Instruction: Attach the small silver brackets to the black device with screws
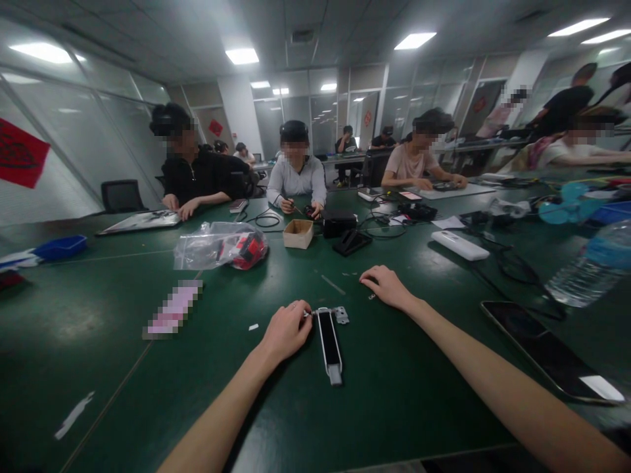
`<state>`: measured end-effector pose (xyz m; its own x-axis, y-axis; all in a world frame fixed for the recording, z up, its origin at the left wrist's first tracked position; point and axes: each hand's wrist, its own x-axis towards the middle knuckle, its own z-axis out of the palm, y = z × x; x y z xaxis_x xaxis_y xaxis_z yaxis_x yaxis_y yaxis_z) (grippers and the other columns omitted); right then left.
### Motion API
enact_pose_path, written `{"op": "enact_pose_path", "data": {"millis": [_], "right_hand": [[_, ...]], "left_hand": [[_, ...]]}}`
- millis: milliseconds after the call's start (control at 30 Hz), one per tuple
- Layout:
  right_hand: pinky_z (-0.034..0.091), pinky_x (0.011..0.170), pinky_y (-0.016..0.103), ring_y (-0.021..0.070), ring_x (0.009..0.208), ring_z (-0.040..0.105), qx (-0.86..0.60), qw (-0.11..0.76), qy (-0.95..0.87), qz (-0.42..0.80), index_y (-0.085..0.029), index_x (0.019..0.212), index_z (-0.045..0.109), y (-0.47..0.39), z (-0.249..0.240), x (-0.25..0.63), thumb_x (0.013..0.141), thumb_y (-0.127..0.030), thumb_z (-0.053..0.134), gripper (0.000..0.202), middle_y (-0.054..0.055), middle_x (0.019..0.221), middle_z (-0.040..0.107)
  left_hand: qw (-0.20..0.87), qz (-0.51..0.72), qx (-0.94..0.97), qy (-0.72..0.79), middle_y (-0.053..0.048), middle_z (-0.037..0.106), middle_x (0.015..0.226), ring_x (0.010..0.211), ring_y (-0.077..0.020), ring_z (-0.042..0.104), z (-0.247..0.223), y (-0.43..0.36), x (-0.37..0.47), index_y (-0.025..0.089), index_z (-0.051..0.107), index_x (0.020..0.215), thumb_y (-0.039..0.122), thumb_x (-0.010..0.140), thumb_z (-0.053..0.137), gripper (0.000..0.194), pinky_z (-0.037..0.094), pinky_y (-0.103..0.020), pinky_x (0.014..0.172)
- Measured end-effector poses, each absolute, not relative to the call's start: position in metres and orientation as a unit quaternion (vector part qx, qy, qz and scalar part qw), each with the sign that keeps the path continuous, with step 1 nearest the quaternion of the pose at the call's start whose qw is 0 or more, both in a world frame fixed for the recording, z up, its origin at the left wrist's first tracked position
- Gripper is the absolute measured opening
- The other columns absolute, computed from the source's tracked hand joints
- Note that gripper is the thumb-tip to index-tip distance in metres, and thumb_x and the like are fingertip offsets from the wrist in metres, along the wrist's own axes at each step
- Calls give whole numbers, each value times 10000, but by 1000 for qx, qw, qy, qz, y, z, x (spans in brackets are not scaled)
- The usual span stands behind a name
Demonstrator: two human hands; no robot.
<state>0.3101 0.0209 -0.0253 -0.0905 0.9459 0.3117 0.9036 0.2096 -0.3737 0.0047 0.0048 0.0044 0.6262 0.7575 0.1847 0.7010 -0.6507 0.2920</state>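
A slim black strip in a silver frame (329, 341), with a metal bracket (341, 315) at its far end and a pale tab at its near end, lies on the green table. My left hand (288, 330) is closed over the left side of that far end, fingers curled at the metal there. To the right and farther off, my right hand (387, 286) rests low over the table with thumb and fingers drawn together. Whatever it may pinch is hidden. Small metal bits (371, 297) lie just beneath this hand.
Ahead are a clear bag with red and black contents (236, 248), a small open box (298, 234) and a black stand (351, 242). On the right lie a phone (547, 348), a white power bank (459, 245), cables and a water bottle (591, 266). Several people sit opposite.
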Motion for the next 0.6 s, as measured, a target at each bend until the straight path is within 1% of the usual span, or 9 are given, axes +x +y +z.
{"op": "enact_pose_path", "data": {"millis": [133,267,367,433,533,600], "right_hand": [[412,816,356,197,894,532,-624,253,-738,42,-178,900,640,20,-23,307,906,-317,424,257,69,933,626],[417,810,364,204,891,531,-606,269,-747,48,-167,901,616,11,-10,292,918,-297,405,249,78,927,618],[442,764,352,201,850,539,-562,319,-760,68,-170,904,597,-3,1,269,917,-269,407,215,78,893,607],[453,769,351,198,846,535,-511,357,-779,63,-172,888,587,-15,6,249,914,-241,416,186,78,877,601],[463,760,359,197,846,526,-436,399,-805,43,-177,889,571,-29,6,220,921,-207,408,169,78,858,592],[468,751,359,192,835,520,-380,417,-825,34,-171,895,561,-35,3,206,923,-180,403,161,74,839,588]], "left_hand": [[89,153,896,407,-27,619,850,735,-171,576,5,5,4,189,526,931,230,879,421,123,392,-290,676],[83,167,891,414,-28,609,846,735,-175,572,6,5,4,190,536,926,240,873,429,129,392,-292,668],[81,200,885,412,-34,602,851,746,-178,568,8,3,4,179,531,981,259,882,429,164,401,-299,691],[84,226,886,396,-38,604,872,771,-177,568,10,2,3,179,523,1019,288,900,424,189,407,-300,711],[86,256,901,340,-39,615,896,814,-175,571,10,-2,4,187,531,1002,309,912,447,174,408,-295,729],[83,273,911,296,-36,625,887,816,-169,573,9,-4,6,188,542,970,290,908,475,137,408,-290,732]]}}
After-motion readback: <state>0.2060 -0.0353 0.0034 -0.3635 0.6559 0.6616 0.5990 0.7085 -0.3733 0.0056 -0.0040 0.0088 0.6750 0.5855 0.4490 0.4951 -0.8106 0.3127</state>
